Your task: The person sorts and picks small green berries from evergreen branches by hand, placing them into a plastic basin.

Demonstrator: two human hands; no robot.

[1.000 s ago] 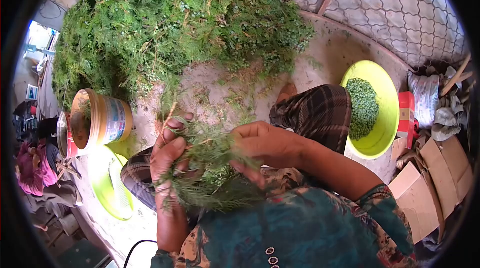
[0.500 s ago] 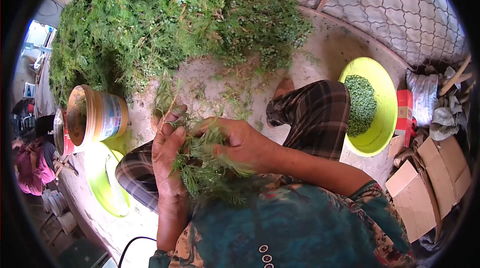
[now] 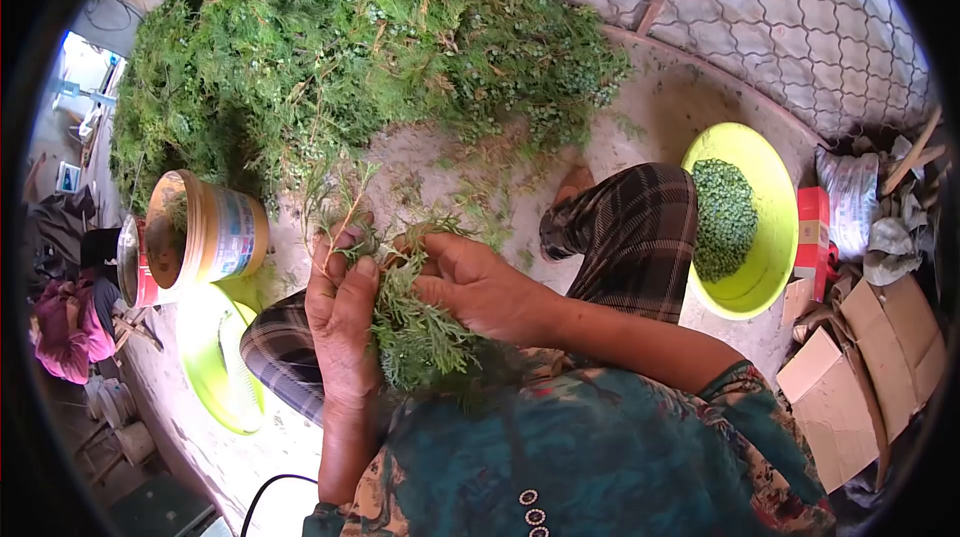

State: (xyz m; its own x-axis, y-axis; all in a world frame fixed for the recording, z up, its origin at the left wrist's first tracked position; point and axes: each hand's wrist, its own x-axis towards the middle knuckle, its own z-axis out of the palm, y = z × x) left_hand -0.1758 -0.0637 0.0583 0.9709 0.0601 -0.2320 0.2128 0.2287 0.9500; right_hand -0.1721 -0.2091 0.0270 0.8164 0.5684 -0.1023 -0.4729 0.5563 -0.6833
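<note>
A leafy green conifer sprig (image 3: 420, 332) hangs between my two hands, above my lap. My left hand (image 3: 342, 312) is closed round its stem, and a reddish-brown twig end sticks up past the fingers. From the other side, my right hand (image 3: 490, 287) pinches into the foliage with thumb and fingers together. Whether a berry is between those fingertips is hidden by the leaves. On my right, beyond the knee, a yellow-green basin (image 3: 775, 237) holds a heap of small green berries (image 3: 722, 217).
A large pile of berried conifer branches (image 3: 330, 47) lies ahead. Left of me stand a tan bucket (image 3: 205, 237) and another yellow-green basin (image 3: 205, 367). Flattened cardboard (image 3: 835, 387) and a red box (image 3: 812, 232) are at the right, near a wire-mesh panel (image 3: 790, 27).
My right hand has shifted slightly within the foliage and is less blurred. The sprig now hangs straighter below the fingers. The whole view has moved a little.
</note>
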